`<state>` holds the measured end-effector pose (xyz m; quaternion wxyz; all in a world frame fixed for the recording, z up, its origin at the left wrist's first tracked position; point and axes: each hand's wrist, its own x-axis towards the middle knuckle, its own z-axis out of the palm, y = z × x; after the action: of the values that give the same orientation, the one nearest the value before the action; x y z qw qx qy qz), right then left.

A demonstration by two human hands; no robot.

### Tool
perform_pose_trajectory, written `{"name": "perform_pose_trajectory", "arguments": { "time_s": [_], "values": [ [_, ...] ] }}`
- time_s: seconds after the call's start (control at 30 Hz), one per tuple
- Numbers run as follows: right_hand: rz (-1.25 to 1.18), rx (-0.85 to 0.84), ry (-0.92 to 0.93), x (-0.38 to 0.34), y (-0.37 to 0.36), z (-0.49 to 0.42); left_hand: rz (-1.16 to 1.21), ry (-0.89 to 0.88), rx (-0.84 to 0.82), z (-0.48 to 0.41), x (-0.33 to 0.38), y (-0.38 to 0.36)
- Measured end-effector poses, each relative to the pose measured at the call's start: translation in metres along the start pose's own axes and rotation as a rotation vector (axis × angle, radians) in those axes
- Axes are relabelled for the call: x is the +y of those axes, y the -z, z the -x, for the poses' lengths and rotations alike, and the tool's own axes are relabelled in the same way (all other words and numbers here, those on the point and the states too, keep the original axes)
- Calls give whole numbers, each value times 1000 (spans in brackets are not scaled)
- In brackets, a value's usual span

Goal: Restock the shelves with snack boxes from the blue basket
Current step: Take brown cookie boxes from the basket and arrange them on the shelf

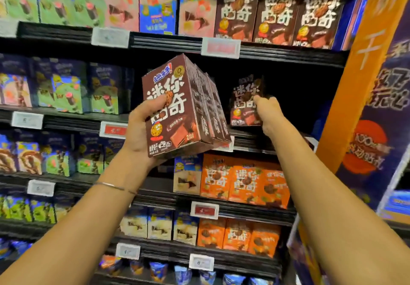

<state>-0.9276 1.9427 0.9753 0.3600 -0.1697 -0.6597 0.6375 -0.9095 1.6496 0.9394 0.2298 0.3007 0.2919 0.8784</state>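
My left hand point(142, 129) grips tilted box stack point(184, 107); rear boxes may slip. Right hand point(267, 111) pinches lone box point(244, 107) at shelf point(250, 142) front edge; may topple.

Glossy printed cardboard snack boxes point(177, 111)

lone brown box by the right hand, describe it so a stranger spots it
Find the orange pillar sign on the right, then the dark shelf bay left of it. The lone brown box stands there, held by the right hand, with no box shelved beside it.
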Motion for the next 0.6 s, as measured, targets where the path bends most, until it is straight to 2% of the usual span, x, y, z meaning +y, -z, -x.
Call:
{"name": "perform_pose_trajectory", "arguments": {
  "time_s": [0.1,0.4,0.6],
  "values": [
    [162,-14,-14,16,1,-21,-7,14,15,-5,-6,-2],
    [595,196,55,27,-18,-15,-54,65,26,-2,-3,1],
    [670,281,48,32,-55,-13,-76,106,17,-2,2,8]
  ]
}}
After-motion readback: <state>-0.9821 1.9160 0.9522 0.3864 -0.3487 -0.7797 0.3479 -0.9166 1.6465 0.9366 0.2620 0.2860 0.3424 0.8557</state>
